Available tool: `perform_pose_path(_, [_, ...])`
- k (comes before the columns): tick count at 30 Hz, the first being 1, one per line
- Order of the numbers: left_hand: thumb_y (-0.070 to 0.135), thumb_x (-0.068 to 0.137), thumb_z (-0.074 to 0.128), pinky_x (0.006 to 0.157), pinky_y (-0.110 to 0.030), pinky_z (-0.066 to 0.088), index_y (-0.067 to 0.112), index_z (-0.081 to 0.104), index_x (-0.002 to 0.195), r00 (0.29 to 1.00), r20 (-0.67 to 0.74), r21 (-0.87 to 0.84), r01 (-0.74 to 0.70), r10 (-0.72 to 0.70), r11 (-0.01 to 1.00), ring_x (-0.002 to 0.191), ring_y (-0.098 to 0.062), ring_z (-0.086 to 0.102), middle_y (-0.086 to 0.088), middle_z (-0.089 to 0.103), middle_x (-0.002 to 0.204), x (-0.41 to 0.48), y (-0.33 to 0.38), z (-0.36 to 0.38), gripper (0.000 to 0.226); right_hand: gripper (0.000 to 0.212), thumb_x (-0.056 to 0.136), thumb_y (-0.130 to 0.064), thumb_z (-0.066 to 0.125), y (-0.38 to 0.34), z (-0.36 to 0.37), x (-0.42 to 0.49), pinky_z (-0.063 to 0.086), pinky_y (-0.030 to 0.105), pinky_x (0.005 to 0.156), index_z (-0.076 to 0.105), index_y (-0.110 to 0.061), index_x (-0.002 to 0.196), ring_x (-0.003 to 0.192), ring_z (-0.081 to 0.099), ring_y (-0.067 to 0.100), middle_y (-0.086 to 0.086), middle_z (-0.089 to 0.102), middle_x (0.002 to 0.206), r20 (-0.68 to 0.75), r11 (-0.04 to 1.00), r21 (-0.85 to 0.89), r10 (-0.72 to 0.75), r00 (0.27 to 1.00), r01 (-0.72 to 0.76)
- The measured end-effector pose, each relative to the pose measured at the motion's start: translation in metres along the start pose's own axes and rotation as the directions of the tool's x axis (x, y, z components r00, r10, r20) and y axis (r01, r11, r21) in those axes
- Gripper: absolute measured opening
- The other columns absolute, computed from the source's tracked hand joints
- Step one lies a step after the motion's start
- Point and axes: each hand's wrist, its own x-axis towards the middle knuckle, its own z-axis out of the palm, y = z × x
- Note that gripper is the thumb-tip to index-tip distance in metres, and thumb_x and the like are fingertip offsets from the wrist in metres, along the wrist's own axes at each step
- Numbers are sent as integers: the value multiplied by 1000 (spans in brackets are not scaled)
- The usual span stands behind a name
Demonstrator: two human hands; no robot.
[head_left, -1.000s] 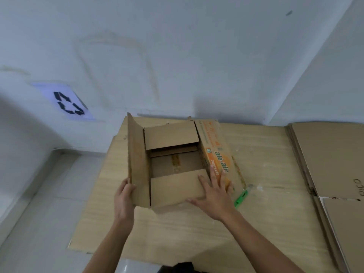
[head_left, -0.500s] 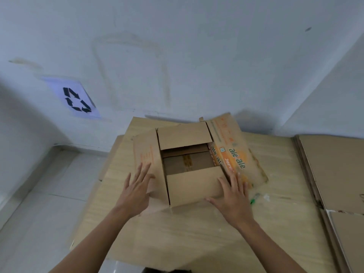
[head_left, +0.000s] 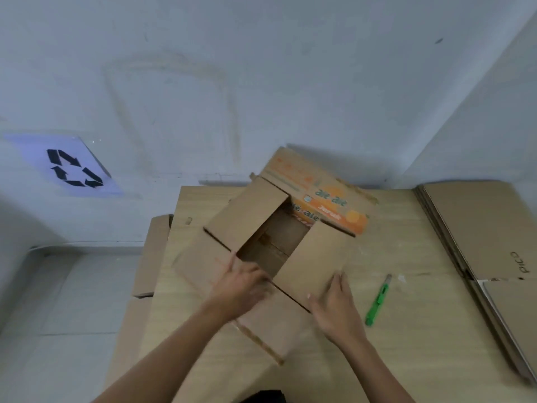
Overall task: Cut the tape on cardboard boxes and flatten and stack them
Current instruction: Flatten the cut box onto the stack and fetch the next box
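An open brown cardboard box (head_left: 252, 216) with orange "ale-ale" print stands turned at an angle on the wooden table (head_left: 406, 330), all its top flaps spread outward. My left hand (head_left: 241, 286), blurred, lies on the near-left flap at the rim of the opening. My right hand (head_left: 334, 306) presses flat on the near-right flap, fingers straight. A green utility knife (head_left: 377, 301) lies on the table just right of my right hand, untouched.
A stack of flattened cardboard boxes (head_left: 488, 234) lies along the table's right side. More flat cardboard (head_left: 151, 257) leans by the table's left edge. A recycling sign (head_left: 69, 167) is on the wall at left. Walls close in behind and to the right.
The box has rotated on the table and its flaps have spread wider. Both hands shifted onto the near flaps. The knife, earlier partly hidden by the box flap, now lies in full view.
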Motion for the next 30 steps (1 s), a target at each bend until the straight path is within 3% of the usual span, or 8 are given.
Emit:
perform_pose_path(4, [48,93,49,123,-57,18,23,68,125,973,-227,-378,-113,26,919,130,5,47,8,67,128,-20,28,57,44,95,96,-65,40,-32,11,3,13,54,122,1,-5,159,154,-4,33,10,-13,167,-38,987,-161,14,999,-20])
perform_pose_path(7, [30,90,60,122,-61,21,25,58,133,917,-397,-273,-93,-24,958,151,-3,22,4,45,154,-32,23,56,43,105,91,-76,35,-46,20,6,10,63,118,-5,-5,158,153,-11,36,12,-20,165,6,970,-239,54,999,-51])
perform_pose_path(10, [52,88,56,122,-53,-17,30,11,161,914,-331,-81,219,-234,972,155,-24,-18,-2,-11,170,-41,2,30,88,116,86,-78,43,-50,29,12,6,68,117,-11,-4,158,152,-16,37,12,-27,163,22,963,-261,70,997,-62])
perform_pose_path(12, [75,85,48,116,-49,-24,29,-15,159,859,-206,-142,447,-468,883,147,-28,-37,-4,-36,162,-41,-9,17,108,118,85,-79,45,-54,33,16,4,68,117,-13,-6,158,152,-17,37,12,-29,163,-1,965,-251,79,997,-77])
perform_pose_path(21, [68,83,60,124,-59,5,10,-21,157,727,-14,-253,662,-686,706,151,-32,-27,-7,-32,164,-18,0,1,124,114,87,-48,66,-76,27,38,24,77,108,-20,-19,156,149,-10,49,13,-29,162,-7,951,-264,165,986,-161])
perform_pose_path(26, [58,88,56,124,-54,14,11,-15,160,737,-55,-243,644,-673,725,154,-32,-19,-6,-30,164,-21,-1,4,111,85,88,-53,54,-63,5,32,37,62,110,12,-26,156,145,28,38,9,17,164,-78,1000,0,31,996,-32])
perform_pose_path(28, [66,85,57,122,-55,17,13,-15,160,730,-53,-248,651,-681,717,154,-31,-17,-5,-29,165,-20,0,4,116,57,95,-41,48,-52,-12,26,47,43,97,36,-24,148,115,57,26,10,53,141,-224,966,253,5,975,53])
perform_pose_path(30, [72,80,61,120,-57,20,16,-17,159,711,-47,-258,670,-702,696,155,-31,-14,-3,-29,165,-18,2,2,124,35,101,-31,45,-33,-26,28,43,33,78,52,-22,134,83,59,17,8,67,112,-368,903,425,116,923,56])
